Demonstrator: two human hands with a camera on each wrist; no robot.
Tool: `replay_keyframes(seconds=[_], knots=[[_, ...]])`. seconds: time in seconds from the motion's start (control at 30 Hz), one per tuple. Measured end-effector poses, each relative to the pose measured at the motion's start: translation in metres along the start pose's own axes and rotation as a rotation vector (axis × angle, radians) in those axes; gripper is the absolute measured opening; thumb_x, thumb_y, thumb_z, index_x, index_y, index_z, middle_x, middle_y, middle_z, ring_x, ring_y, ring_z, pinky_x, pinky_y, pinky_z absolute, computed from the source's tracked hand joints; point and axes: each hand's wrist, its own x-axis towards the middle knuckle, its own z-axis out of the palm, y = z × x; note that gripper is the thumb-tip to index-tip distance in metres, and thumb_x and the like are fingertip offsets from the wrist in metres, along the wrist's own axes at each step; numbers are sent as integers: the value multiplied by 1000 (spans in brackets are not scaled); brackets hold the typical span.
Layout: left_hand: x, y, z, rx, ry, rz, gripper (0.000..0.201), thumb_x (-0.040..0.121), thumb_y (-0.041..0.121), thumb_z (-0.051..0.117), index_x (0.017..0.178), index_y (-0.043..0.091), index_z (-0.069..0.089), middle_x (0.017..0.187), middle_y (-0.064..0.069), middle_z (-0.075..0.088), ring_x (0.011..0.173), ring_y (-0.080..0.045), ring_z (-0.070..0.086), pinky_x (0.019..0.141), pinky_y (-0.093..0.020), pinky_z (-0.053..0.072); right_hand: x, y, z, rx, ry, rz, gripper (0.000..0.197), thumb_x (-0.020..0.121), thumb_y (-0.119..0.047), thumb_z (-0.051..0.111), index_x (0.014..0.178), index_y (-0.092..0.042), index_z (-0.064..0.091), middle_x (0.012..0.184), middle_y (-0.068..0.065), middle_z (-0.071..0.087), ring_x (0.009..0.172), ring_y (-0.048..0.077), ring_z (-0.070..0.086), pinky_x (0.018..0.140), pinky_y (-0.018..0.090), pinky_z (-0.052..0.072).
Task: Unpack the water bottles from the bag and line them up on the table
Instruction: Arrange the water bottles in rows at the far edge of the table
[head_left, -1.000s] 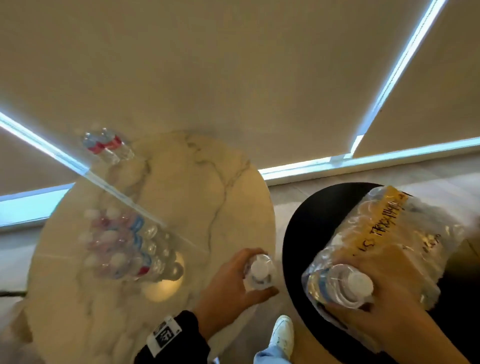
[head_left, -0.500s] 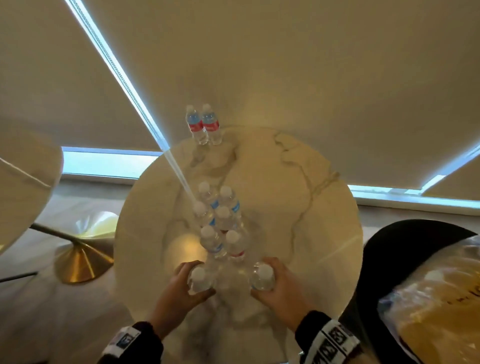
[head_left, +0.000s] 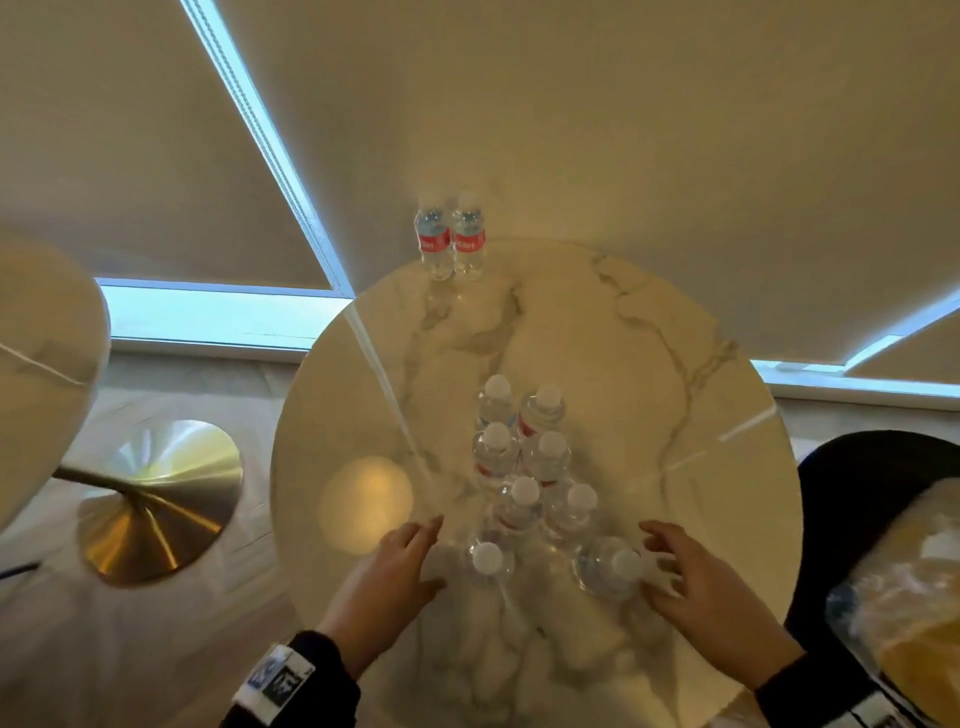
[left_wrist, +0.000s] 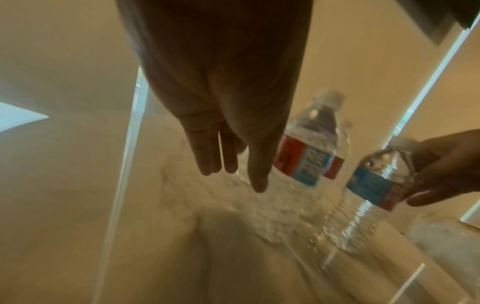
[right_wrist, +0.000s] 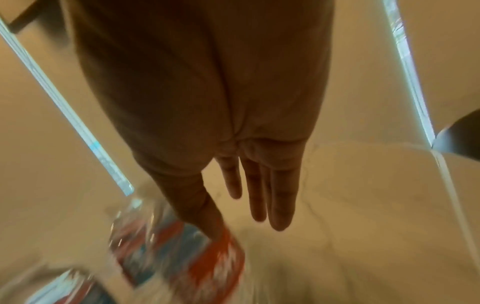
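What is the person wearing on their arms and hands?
Both hands are bare, without gloves. The left hand and right hand each come out of a dark long sleeve. Around each wrist sits a white band printed with black square markings, clearest on the left wristband.

left hand (head_left: 387, 566): bare — no glove or ring visible
right hand (head_left: 698, 582): bare as well
sleeves (head_left: 306, 691): black, long, reaching to both wrists
left wrist band (head_left: 274, 682): white, carries black-and-white square marker patches
right wrist band (head_left: 878, 714): same type — mostly cut off by the frame edge
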Motion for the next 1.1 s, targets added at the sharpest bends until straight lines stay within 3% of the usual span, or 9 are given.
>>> replay_keyframes(seconds=[0.1,0.17,0.23,0.33,0.47,0.63,0.87,1.0,1.1], knots=[[15,-11,-36,109,260,51,39,104,41,56,135,23,70,119,4,76,108,-22,77,84,-37,66,7,-26,-48,-86,92,-37,38,91,-15,59,117,-42,54,113,-13,67,98,4,65,87,26,53],[37,-2,-66,111,431,89,43,100,42,46,117,19,78,102,0,80,88,-27,80,69,-38,68,23,-52,-76,-109,172,-109,32,92,-14,58,118,-34,60,108,-13,68,94,2,65,82,21,49],[61,24,-97,97,450,132,41,102,41,48,121,18,76,107,-3,79,93,-29,79,73,-43,68,47,-81,-91,-126,194,-192,29,92,-17,61,118,-28,62,105,-11,68,92,5,65,81,22,51],[97,64,-127,229,428,307,40,103,43,55,133,20,69,121,-4,75,108,-28,75,77,-43,68,89,-121,-95,-307,80,-324,34,93,-37,60,126,-33,55,111,-11,62,90,7,61,80,25,49],[135,97,-145,506,105,370,56,105,55,53,153,26,45,141,-6,56,125,-27,61,89,-41,60,135,-155,-78,-573,-130,-363,47,88,-56,59,129,-38,48,111,-6,56,92,13,56,83,31,48],[161,100,-145,493,-123,383,40,107,37,59,139,15,52,136,-9,51,111,-30,68,100,-42,60,158,-149,-68,-588,-134,-405,32,91,-44,59,118,-30,51,105,-1,57,90,23,60,78,36,49],[241,111,-188,289,-49,323,39,104,38,66,133,12,62,133,-11,59,114,-31,65,100,-40,55,224,-160,-121,-571,47,-342,24,92,-41,58,110,-25,57,100,1,62,92,25,59,72,33,40],[309,121,-221,231,67,284,37,103,35,68,129,10,67,129,-14,62,114,-33,65,102,-42,54,298,-179,-159,-569,145,-293,21,93,-33,59,109,-20,59,104,10,66,93,32,61,73,35,44],[351,127,-242,203,137,248,39,104,33,67,132,6,67,132,-17,63,119,-36,63,99,-33,46,349,-195,-179,-565,179,-277,25,92,-30,62,113,-18,60,107,13,67,97,33,61,73,32,40]])
